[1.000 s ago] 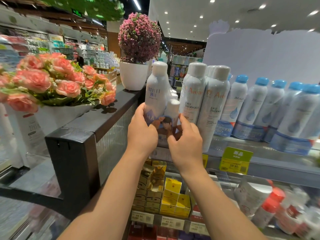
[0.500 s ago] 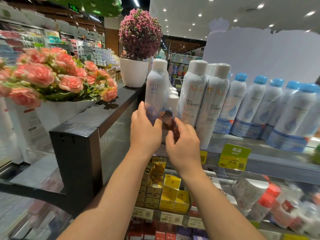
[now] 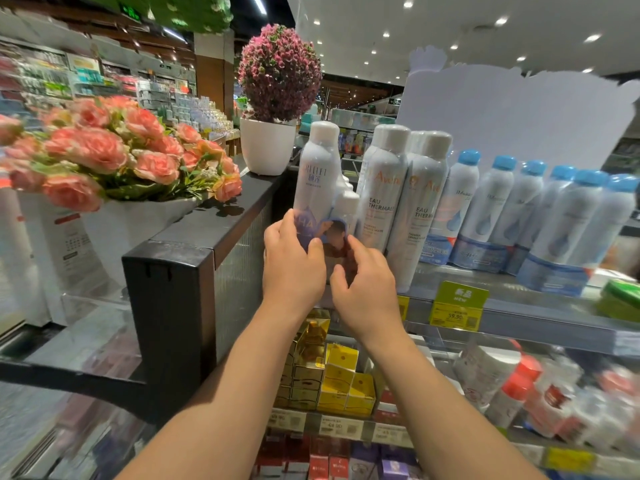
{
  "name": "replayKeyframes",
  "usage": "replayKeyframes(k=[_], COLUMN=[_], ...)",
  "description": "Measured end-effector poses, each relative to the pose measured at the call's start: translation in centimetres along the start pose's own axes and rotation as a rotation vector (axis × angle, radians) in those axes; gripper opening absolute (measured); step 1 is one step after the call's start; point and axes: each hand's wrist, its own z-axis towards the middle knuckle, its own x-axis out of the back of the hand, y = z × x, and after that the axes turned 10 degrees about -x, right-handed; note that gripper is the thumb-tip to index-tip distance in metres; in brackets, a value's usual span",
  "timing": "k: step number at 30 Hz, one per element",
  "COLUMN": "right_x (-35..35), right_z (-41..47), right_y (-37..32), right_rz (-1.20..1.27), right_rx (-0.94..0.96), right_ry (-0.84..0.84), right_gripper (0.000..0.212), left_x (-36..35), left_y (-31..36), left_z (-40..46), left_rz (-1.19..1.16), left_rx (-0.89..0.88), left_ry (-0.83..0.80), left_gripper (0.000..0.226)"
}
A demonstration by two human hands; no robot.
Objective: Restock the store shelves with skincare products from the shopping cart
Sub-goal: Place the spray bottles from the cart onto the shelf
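Note:
A shrink-wrapped spray pack (image 3: 317, 174), one tall white bottle with a small bottle beside it, stands upright at the left end of the top shelf (image 3: 540, 315). My left hand (image 3: 292, 268) grips its lower left side, thumb on the front. My right hand (image 3: 363, 289) holds the lower right side with curled fingers, next to the white Avène spray bottles (image 3: 384, 188). The pack's base is hidden behind my hands. No shopping cart is in view.
Blue-capped spray bottles (image 3: 519, 202) fill the shelf to the right, above a green price tag (image 3: 459, 306). A black counter (image 3: 207, 233) at the left carries pink roses (image 3: 114, 150) and a white flower pot (image 3: 266, 147). Yellow boxes (image 3: 341, 379) and red-capped bottles (image 3: 512, 386) sit on lower shelves.
Both hands stay on the bottom of the spray pack, which keeps its place at the shelf's left end. My right hand's fingers have shifted slightly on its front.

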Motion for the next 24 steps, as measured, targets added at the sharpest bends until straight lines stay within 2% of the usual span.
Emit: replayKeyframes(k=[3,9,17,24], right_x=[0.0,0.2,0.3,0.7], right_z=[-0.1,-0.3,-2.3,-4.9], right_y=[-0.1,-0.2,0.0,0.8], right_rz=[-0.013,-0.011,0.109,0.148], right_rx=[-0.003,-0.018,-0.029,-0.126], right_ry=[-0.018,-0.011,0.101,0.143], right_gripper=[0.055,0.054,0.042,0.033], left_x=[0.1,0.8,1.6,1.8], left_y=[-0.2,0.1,-0.4,-0.8], left_z=[-0.2,-1.5,-4.2,-7.1], left_rz=[-0.019,-0.045,-0.085,-0.113], left_rx=[0.024,0.05,-0.03,-0.065], left_ry=[-0.023,-0.016,-0.015,-0.073], left_gripper=[0.064,0.065,0.059,0.052])
